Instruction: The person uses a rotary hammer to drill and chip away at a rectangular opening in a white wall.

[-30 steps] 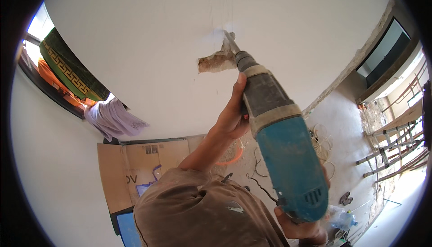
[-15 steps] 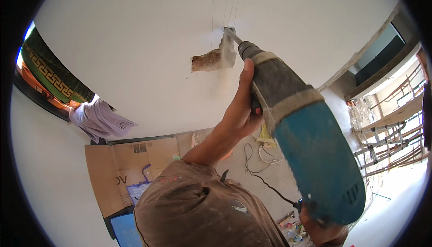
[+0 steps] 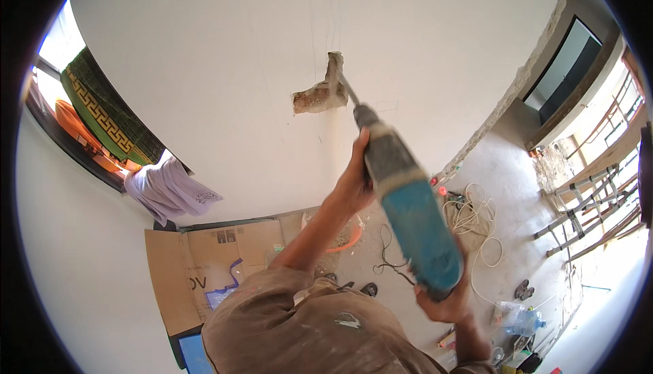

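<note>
My left hand (image 3: 355, 178) is closed around the front of a teal and black hammer drill (image 3: 418, 228), just behind its chuck. My right hand (image 3: 445, 302) is closed on the rear end of the same drill, which is slightly blurred. The long steel bit (image 3: 348, 87) points up into a jagged chipped hole (image 3: 313, 98) in the white wall (image 3: 224, 81), where brownish masonry shows. Whether the tip touches the inside of the hole I cannot tell.
A window (image 3: 58, 40) at left holds hanging cloths (image 3: 163, 183). Flattened cardboard (image 3: 170, 272), an orange-rimmed bucket (image 3: 350, 241), cables (image 3: 476, 221) and a water bottle (image 3: 527, 319) lie below. Metal ladders (image 3: 571, 221) and a doorway (image 3: 564, 64) are at right.
The drill and both my hands have drawn back lower in the picture and look smaller, with the bit lower at the hole's right edge. The chipped hole looks wider open at its upper part.
</note>
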The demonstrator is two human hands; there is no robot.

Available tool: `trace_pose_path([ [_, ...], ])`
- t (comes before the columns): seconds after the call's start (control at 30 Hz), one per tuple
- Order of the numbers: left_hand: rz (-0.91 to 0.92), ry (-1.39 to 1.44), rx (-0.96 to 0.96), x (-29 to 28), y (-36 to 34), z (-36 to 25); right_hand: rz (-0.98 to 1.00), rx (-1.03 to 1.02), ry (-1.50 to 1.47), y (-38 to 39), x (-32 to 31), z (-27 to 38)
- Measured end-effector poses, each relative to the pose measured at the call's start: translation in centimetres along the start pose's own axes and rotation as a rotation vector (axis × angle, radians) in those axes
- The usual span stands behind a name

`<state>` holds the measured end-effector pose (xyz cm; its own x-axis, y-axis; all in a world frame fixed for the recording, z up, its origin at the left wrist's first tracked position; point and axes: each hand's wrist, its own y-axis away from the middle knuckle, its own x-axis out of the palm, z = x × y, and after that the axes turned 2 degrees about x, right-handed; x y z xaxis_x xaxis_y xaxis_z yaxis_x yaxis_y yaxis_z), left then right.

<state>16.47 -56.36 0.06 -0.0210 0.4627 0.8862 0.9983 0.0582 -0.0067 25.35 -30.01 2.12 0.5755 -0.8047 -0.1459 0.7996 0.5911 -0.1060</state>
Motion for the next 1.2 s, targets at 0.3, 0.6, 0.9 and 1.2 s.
trace_pose_path([
  [0.3,-0.322,-0.151,-0.279,-8.9,9.7,12.0,0.013,0.225,-0.283,11.9,-1.0,-12.1],
  [0.6,-0.629,-0.022,-0.409,-12.2,14.7,18.5,0.071,0.412,-0.195,14.5,-4.1,-14.2],
  [0.9,-0.843,0.113,-0.422,-15.2,21.1,22.2,0.340,0.435,-0.101,13.9,-5.8,-16.0],
  [1.2,-1.137,0.478,-0.288,-16.7,28.8,24.5,0.718,0.501,0.045,12.1,-4.0,-14.9],
])
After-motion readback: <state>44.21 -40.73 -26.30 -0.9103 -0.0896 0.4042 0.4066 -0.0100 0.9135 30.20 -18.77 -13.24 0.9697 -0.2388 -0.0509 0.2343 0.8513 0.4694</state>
